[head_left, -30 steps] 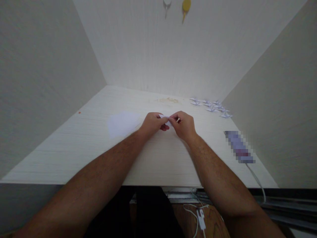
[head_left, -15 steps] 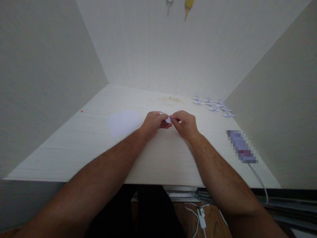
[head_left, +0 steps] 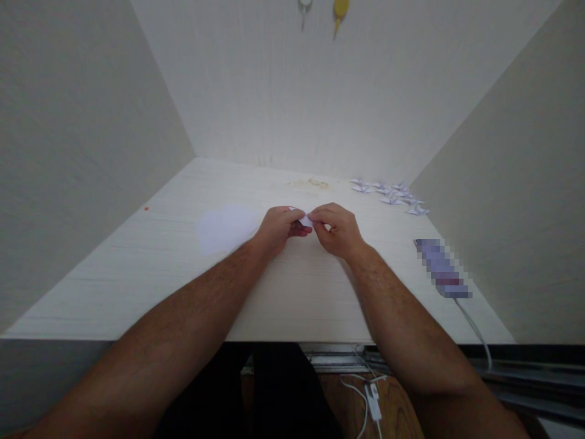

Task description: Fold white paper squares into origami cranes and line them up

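Note:
Between both hands, over the middle of the white table, is a small folded piece of white paper [head_left: 308, 222]. My left hand [head_left: 280, 231] is closed on it, thumb on top and fingers underneath. My right hand [head_left: 338, 228] pinches its right end with thumb and forefinger. Much of the paper is hidden by the fingers, so its full shape does not show. Left of my left hand lies white paper [head_left: 223, 227] on the table. Several small folded paper cranes [head_left: 390, 200] stand at the back right.
A blurred-out, phone-like device [head_left: 439, 265] with a white cable [head_left: 475, 329] lies at the right edge. Brownish marks [head_left: 315, 183] spot the table's back. Walls enclose three sides; a yellow hook [head_left: 340, 8] hangs behind. A white power strip [head_left: 373, 402] is below.
The view has shifted slightly, so most things appear a little further left. The fingertips of my right hand have moved slightly on the paper; both hands keep their hold.

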`<state>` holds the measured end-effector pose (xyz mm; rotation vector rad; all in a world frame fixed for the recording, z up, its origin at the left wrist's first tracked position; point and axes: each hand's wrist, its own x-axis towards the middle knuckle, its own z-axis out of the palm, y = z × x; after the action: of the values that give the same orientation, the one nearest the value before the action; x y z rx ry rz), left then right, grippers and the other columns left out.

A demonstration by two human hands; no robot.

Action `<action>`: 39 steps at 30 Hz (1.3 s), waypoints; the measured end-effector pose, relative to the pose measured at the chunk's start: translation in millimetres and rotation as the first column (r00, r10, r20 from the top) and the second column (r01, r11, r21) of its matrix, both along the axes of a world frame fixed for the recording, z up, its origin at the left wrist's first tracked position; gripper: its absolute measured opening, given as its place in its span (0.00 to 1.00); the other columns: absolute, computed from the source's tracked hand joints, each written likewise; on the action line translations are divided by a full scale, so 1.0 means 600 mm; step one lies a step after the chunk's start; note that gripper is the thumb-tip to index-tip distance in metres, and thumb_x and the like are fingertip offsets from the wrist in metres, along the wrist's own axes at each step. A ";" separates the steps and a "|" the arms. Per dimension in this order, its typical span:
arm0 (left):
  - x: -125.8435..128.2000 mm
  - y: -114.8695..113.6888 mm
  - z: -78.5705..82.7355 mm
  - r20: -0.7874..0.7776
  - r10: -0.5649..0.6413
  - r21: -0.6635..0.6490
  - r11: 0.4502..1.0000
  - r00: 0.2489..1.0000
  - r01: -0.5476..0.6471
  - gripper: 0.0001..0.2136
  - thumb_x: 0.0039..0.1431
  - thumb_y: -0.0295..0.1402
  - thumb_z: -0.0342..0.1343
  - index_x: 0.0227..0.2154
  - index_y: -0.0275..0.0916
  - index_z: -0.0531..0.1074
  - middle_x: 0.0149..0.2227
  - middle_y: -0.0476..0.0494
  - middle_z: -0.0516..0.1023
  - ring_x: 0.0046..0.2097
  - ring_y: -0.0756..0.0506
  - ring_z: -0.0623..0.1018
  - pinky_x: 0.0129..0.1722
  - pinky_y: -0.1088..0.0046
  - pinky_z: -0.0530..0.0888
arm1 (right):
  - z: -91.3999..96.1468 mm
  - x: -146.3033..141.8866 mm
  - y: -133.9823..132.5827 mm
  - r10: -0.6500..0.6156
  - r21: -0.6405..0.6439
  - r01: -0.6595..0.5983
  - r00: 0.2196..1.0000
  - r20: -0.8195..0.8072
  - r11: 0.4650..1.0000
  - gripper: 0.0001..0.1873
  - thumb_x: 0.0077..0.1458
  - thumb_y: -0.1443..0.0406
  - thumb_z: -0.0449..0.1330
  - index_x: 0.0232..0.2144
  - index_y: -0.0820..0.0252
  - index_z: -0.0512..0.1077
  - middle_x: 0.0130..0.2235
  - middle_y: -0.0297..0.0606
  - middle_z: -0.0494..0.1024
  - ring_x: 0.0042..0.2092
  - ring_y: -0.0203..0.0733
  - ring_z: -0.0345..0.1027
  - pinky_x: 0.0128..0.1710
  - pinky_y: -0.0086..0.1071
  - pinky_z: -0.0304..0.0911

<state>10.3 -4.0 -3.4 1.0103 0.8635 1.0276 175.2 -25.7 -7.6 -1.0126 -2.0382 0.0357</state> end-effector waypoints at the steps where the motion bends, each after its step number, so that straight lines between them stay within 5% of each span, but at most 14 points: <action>1: -0.001 0.001 0.000 0.006 0.008 -0.004 1.000 1.000 -0.008 0.07 0.46 0.31 0.62 0.22 0.33 0.71 0.22 0.42 0.75 0.24 0.49 0.77 0.25 0.74 0.73 | 0.000 0.000 0.000 0.003 -0.004 -0.003 1.000 0.000 1.000 0.12 0.53 0.70 0.55 0.35 0.54 0.77 0.39 0.38 0.80 0.43 0.41 0.72 0.47 0.38 0.67; 6: -0.001 0.002 0.001 -0.045 0.045 0.013 0.999 0.998 -0.044 0.07 0.43 0.30 0.63 0.22 0.32 0.71 0.21 0.42 0.75 0.22 0.50 0.75 0.22 0.76 0.71 | 0.004 -0.007 -0.006 -0.026 -0.107 0.015 0.995 -0.101 0.994 0.11 0.53 0.70 0.56 0.34 0.54 0.78 0.40 0.38 0.80 0.44 0.40 0.72 0.45 0.37 0.68; 11: -0.001 0.000 0.003 -0.143 0.082 0.128 0.990 0.986 -0.064 0.06 0.44 0.31 0.62 0.23 0.32 0.73 0.20 0.44 0.74 0.21 0.51 0.74 0.22 0.76 0.71 | 0.005 -0.016 -0.004 -0.236 -0.324 0.117 0.904 -0.357 0.939 0.06 0.50 0.61 0.63 0.30 0.59 0.75 0.31 0.36 0.78 0.31 0.36 0.70 0.31 0.31 0.66; 17: -0.005 0.004 -0.003 -0.196 0.110 0.233 0.970 0.974 -0.062 0.08 0.47 0.33 0.62 0.26 0.32 0.75 0.22 0.44 0.76 0.22 0.50 0.75 0.23 0.75 0.74 | 0.006 -0.019 0.001 -0.252 -0.546 -0.054 0.846 -0.470 0.836 0.11 0.47 0.58 0.64 0.25 0.61 0.72 0.23 0.32 0.74 0.24 0.33 0.65 0.24 0.29 0.62; 29: -0.004 0.000 -0.002 -0.217 0.109 0.281 0.959 0.970 -0.045 0.06 0.47 0.32 0.59 0.26 0.33 0.74 0.23 0.45 0.76 0.23 0.49 0.75 0.23 0.75 0.73 | 0.012 -0.031 -0.007 -0.261 -0.603 -0.213 0.756 -0.600 0.769 0.10 0.44 0.61 0.64 0.24 0.59 0.68 0.21 0.28 0.71 0.22 0.32 0.65 0.22 0.28 0.64; 39: -0.003 0.003 -0.006 -0.194 0.160 0.304 0.948 0.968 -0.096 0.05 0.46 0.31 0.59 0.23 0.36 0.71 0.16 0.54 0.66 0.18 0.55 0.64 0.18 0.79 0.59 | 0.002 -0.036 -0.004 -0.248 -0.556 -0.164 0.768 -0.590 0.815 0.08 0.45 0.62 0.63 0.23 0.59 0.67 0.20 0.27 0.69 0.21 0.31 0.62 0.22 0.28 0.65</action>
<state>8.3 -2.1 -6.7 1.3497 0.9840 1.1955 153.3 -28.1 -6.3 -1.1971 -1.3560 0.9234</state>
